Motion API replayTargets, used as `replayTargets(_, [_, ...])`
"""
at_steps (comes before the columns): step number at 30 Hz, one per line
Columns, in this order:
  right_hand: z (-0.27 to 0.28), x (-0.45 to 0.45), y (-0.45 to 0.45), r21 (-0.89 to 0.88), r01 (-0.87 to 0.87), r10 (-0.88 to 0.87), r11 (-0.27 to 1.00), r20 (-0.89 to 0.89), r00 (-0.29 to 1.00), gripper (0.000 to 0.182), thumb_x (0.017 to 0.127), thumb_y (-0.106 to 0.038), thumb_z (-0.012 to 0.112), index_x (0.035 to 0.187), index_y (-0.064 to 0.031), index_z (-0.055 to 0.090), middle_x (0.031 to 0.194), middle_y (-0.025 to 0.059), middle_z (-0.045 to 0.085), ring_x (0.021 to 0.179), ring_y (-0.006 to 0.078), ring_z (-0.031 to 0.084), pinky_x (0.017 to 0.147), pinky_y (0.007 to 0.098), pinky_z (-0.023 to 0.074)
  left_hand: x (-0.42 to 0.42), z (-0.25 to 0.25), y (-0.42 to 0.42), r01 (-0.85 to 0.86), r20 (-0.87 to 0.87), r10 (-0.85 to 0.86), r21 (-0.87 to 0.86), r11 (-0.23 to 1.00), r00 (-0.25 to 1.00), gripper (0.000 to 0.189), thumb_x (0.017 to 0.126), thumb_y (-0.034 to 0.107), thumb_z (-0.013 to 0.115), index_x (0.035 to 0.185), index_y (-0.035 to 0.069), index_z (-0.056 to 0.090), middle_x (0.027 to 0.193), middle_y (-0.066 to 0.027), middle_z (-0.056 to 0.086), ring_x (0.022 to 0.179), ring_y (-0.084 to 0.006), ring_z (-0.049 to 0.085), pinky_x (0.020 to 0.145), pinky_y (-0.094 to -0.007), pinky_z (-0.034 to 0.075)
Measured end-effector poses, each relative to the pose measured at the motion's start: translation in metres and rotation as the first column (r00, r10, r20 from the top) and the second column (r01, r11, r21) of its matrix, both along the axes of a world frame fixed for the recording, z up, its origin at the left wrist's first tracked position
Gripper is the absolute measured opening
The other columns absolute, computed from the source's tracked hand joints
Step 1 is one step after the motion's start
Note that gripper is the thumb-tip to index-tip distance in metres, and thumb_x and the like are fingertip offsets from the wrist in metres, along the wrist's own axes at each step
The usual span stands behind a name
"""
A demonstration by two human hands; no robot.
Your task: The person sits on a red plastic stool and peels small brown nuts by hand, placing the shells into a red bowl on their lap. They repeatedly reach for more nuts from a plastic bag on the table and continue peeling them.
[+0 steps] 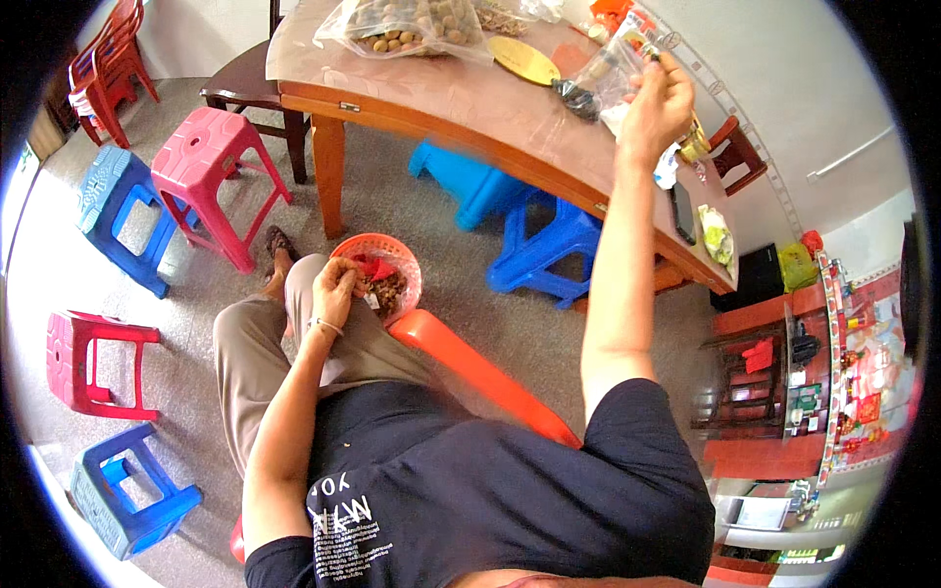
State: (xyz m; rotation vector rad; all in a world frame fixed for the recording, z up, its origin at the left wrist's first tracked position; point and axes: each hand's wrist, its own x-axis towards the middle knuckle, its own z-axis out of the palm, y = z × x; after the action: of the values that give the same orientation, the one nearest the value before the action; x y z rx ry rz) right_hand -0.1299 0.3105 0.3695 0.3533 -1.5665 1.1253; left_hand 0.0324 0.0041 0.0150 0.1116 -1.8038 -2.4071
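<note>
My left hand (338, 290) is above my knee, its fingers curled together at the near side of an orange plastic wastebasket (414, 275). Whether something small sits in those fingers is hidden. The basket has a clear liner and holds brown scraps and a piece of red wrapping (376, 268). Over the table's far right part, my right hand (659, 95) is raised, with thumb and fingers pinched at the top of a clear plastic bag (616, 73). A bunched black plastic bag (575, 100) lies just left of it. Round brown fruit, probably longans (412, 33), fill another clear bag.
A wooden table (470, 92) under a clear cover carries a yellow oval lid or plate (523, 60) and a dark phone (682, 213). Blue stools (544, 250) stand beneath it. Pink (206, 147) and blue stools (121, 213) stand leftward; an orange bench (478, 371) lies under me.
</note>
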Motion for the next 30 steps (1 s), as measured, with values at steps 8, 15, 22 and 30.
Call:
replayTargets(8, [0.052,-0.077,0.091,0.687,0.385,-0.743,0.617,0.347,0.572,0.035,0.08,-0.032,0.048,0.096,-0.0082,0.068,0.099,0.0177,0.065,0.093,0.0354,0.062,0.08,0.044,0.048,-0.003,-0.002,0.005,0.016,-0.024,-0.016,-0.007,1.0,1.0,0.007,0.09,0.003,0.048,0.089,0.001,0.055,0.075,-0.0031,0.057,0.059,-0.0095,0.057,0.054,-0.0215,0.047])
replayTargets(15, [0.045,-0.108,0.108,0.764,0.202,-0.717,0.613,0.429,0.55,0.027,0.076,-0.027,0.053,0.088,-0.0099,0.07,0.08,0.0154,0.067,0.072,0.025,0.065,0.069,0.0359,0.0497,0.001,-0.001,0.001,0.017,0.001,-0.017,0.008,1.0,1.0,0.006,0.09,0.004,0.048,0.089,0.002,0.054,0.075,-0.0027,0.057,0.061,-0.0094,0.057,0.054,-0.021,0.047])
replayTargets(22, [0.03,-0.114,0.104,0.619,0.082,-0.532,0.781,0.591,0.606,0.029,0.075,-0.015,0.052,0.101,-0.0097,0.066,0.087,0.0079,0.07,0.065,0.018,0.069,0.076,0.0333,0.0499,0.002,0.003,0.001,0.023,-0.02,-0.023,0.018,1.0,1.0,0.006,0.089,0.004,0.048,0.088,0.002,0.054,0.074,-0.0027,0.057,0.061,-0.0099,0.056,0.054,-0.0212,0.045])
replayTargets(30, [0.048,-0.086,0.073,0.684,0.369,-0.58,0.629,0.098,0.809,0.027,0.086,-0.026,0.053,0.103,-0.0106,0.066,0.082,0.0067,0.07,0.06,0.0168,0.066,0.061,0.0277,0.0507,-0.001,0.004,0.006,0.025,0.007,-0.025,0.017,1.0,1.0,0.006,0.089,0.004,0.049,0.087,0.002,0.055,0.072,-0.0022,0.056,0.061,-0.0103,0.057,0.056,-0.0224,0.047])
